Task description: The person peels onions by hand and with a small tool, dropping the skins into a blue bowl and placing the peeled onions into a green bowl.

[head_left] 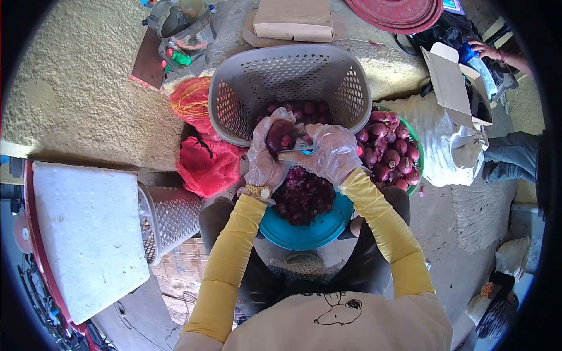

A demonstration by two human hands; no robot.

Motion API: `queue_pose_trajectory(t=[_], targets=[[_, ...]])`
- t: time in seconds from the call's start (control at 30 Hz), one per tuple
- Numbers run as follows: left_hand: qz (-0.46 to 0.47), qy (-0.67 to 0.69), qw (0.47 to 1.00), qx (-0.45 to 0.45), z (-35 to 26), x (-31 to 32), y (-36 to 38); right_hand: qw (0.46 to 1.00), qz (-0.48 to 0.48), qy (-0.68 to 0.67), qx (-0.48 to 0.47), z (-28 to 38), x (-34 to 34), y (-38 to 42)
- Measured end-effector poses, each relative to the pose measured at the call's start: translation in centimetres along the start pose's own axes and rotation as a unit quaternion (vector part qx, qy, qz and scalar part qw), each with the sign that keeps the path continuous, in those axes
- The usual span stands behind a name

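I curl the left hand (261, 153) around a red onion (280, 138), above the blue basin (304, 237), presumably so anything loose drops inside; the right hand (335, 151) is half-bent, its hold I cannot tell.

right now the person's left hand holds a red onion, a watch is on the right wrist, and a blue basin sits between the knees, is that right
Not quite: the head view shows the watch on the left wrist. The left hand does hold a red onion, and a blue basin sits between the knees.
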State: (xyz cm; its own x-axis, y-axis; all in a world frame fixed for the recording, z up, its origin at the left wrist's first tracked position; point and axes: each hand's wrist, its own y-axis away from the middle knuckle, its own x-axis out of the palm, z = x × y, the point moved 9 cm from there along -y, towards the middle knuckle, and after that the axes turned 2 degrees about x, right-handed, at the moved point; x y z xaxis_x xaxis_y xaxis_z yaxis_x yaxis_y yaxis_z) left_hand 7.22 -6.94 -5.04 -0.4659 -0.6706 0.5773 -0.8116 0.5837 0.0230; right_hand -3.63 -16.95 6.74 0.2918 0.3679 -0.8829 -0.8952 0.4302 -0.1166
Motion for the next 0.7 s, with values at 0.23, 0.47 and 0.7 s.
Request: queue_pose_trajectory(t=[0.23, 0.47, 0.7], targets=[[0.013, 0.225, 0.971, -0.077, -1.6, 2.5, 0.7, 0.999, -0.03, -0.007, 0.019, 0.0, 0.8, 0.3], [0.033, 0.191, 0.98, -0.042, -2.5, 3.0, 0.6, 0.996, -0.058, -0.066, 0.027, 0.0, 1.1, 0.2], [0.043, 0.182, 0.976, -0.115, -2.3, 4.5, 0.6, 0.999, -0.037, 0.011, 0.039, -1.7, 0.3, 0.1]])
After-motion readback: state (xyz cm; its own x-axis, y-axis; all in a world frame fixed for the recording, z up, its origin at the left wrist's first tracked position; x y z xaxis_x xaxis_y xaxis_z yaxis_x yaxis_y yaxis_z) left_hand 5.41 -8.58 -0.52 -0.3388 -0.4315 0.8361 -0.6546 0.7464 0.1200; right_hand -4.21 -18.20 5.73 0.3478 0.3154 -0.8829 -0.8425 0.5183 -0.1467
